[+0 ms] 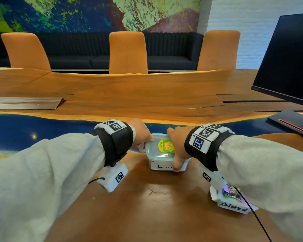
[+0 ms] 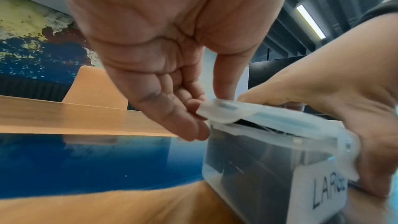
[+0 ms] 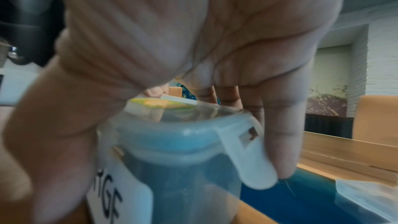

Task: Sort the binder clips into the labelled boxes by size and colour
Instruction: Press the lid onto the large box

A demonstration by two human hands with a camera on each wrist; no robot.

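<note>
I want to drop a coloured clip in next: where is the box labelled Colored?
In the head view the Colored box sits on the table at lower right, partly under the right forearm, nearer the person than the Large box.

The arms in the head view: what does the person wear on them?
Both arms have light grey sleeves. Each wrist carries a black strap with white blocks bearing square black-and-white code markers. A white camera box hangs under each wrist, trailing a thin black cable.

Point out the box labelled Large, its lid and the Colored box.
Large box (image 2: 258, 168), left wrist view, clear side wall.
Lid (image 1: 162, 145), head view, top beside the sticker.
Colored box (image 1: 233, 209), head view, front label.
</note>
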